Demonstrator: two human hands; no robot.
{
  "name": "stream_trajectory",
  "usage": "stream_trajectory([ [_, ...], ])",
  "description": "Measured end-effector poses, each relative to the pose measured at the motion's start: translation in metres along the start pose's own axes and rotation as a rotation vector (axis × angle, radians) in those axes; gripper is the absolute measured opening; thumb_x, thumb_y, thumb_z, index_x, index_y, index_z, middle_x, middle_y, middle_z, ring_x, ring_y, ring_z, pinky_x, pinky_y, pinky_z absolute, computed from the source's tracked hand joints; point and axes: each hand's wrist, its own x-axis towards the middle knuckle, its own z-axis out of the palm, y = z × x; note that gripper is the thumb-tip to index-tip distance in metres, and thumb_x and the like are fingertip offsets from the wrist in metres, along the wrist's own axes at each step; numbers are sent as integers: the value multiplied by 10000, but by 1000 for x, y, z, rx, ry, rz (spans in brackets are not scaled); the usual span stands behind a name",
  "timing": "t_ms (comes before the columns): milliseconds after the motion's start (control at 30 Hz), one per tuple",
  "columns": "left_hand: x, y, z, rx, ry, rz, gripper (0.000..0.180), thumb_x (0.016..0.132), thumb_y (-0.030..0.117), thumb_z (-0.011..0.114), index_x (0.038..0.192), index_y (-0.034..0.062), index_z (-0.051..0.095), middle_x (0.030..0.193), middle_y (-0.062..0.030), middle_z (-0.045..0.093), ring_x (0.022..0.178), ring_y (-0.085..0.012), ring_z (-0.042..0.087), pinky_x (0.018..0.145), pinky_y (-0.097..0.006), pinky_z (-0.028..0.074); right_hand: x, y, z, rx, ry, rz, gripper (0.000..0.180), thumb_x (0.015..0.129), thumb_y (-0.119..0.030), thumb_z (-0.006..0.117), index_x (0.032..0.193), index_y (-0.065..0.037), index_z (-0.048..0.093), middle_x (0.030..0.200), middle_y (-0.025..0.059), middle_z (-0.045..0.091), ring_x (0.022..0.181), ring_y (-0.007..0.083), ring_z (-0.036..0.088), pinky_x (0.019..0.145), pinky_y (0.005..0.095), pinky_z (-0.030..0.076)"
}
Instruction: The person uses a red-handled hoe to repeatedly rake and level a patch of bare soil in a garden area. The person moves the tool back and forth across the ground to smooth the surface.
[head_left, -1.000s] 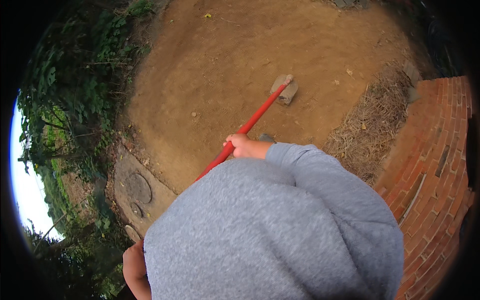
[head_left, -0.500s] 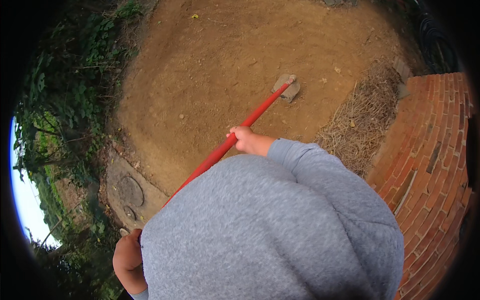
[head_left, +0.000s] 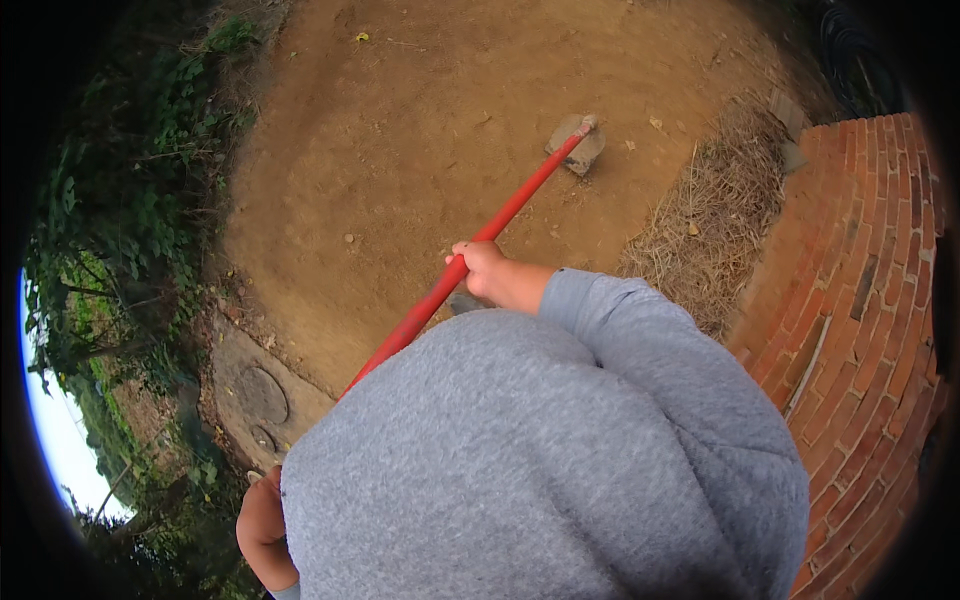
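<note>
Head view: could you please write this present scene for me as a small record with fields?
Right grip: closed around red handle
Left grip: partly hidden by grey top; hold unclear
Tool head: flat, at handle's far end; ground contact unclear
Ground: brown soil
Right side: dry straw beside brickwork
Left side: green plants

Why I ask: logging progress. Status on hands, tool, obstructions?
Right hand closed around red handle; left hand partly hidden, grip unclear. Flat head at far end, over dirt, contact unclear. No obstruction seen; straw right of head.
</note>
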Motion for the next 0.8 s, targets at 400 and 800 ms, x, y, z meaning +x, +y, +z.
stream_trajectory([
  [400,-63,18,-70,478,57,56,453,535,195,819,942,62,673,773,-174,659,763,-376,643,675,-432,498,65,94,-23,-1043,-758,-102,129,913,-126,512,1010,-43,534,1026,163,629,909,278,625,780,492,510],
  [800,36,2,11,-118,7,122,319,693,183,692,984,54,674,841,-204,660,827,-390,642,705,-414,505,17,-24,-3,172,-26,-107,170,896,-48,545,1059,-29,500,922,111,531,774,253,570,708,495,526],
])
